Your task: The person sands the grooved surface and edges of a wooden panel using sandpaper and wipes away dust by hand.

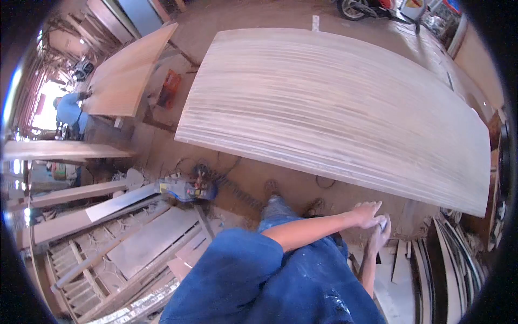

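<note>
My left hand [367, 214] reaches across to the right, its fingers stretched out and apart just above the other hand. My right hand [380, 233] is raised close beside it, fingers curled round a small greyish thing too small to name. Both hands look dusty. Beyond them lies a large pale wooden panel [329, 108] with streaky grain; neither hand touches it.
A person in blue [70, 110] is at another wooden panel [129, 70] on the left. A blue machine [189, 189] stands left of my legs. Thin boards [458, 259] lean at the lower right. A motorcycle wheel [353, 8] shows at the top.
</note>
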The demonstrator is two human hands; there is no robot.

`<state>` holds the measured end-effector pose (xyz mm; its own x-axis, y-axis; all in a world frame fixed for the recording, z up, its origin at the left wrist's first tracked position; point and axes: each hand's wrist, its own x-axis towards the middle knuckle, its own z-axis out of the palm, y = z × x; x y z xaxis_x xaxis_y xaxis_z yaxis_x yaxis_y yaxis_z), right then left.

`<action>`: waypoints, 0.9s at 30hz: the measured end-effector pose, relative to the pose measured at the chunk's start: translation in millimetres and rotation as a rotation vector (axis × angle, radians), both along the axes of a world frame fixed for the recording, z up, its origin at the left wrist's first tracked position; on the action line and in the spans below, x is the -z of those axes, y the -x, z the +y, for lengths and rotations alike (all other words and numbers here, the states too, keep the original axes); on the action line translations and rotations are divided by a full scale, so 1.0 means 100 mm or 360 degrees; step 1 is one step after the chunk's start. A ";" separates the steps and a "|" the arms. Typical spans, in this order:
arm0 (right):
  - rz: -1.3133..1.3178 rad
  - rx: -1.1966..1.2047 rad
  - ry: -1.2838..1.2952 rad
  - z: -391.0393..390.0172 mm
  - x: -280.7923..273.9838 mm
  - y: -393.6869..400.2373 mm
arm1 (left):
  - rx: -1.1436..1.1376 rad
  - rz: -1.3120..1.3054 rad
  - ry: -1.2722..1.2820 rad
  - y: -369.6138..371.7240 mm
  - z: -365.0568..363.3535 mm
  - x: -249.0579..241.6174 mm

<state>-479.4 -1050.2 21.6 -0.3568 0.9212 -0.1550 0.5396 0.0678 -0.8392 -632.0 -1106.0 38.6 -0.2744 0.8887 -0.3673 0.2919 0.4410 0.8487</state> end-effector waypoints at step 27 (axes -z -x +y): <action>-0.0462 -0.0847 0.0231 -3.72 -0.46 2.81 | -0.0529 0.1418 -0.0283 5.67 -6.87 0.53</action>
